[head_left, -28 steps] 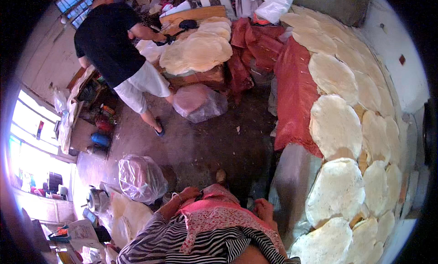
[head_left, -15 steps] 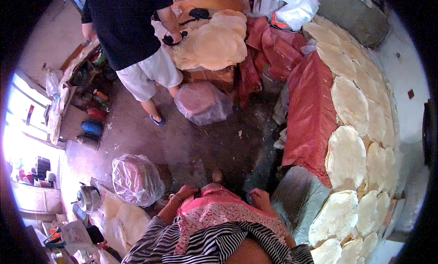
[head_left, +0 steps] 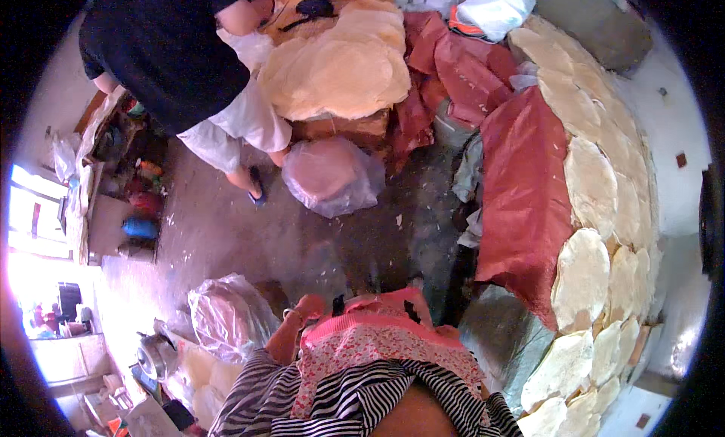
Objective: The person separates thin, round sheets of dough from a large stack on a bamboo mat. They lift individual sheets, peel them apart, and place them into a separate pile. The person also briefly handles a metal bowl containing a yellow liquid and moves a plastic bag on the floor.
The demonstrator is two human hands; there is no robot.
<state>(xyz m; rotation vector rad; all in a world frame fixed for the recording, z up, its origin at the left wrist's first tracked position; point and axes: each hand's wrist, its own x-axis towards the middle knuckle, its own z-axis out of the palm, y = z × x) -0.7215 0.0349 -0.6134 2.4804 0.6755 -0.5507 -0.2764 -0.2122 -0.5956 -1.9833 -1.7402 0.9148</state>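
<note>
One head-worn fisheye view, downward and forward: apron [head_left: 377, 337] close below, floor [head_left: 317, 244] beyond.

Black-white striped top [head_left: 340, 392]; pink floral apron [head_left: 359, 346]; pale bracelet [head_left: 288, 312].

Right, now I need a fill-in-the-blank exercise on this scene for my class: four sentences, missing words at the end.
1. The wearer's left hand is beside a floral apron whose plain band is coloured ____.
2. At the right, pale rounds lie beside a long cloth coloured ____.
3. A co-worker stands toward the picture's upper ____ corner.
4. Near the co-worker's foot, a pinkish bundle has see-through wrapping made of ____.

Missing words: pink; red; left; plastic.
</note>
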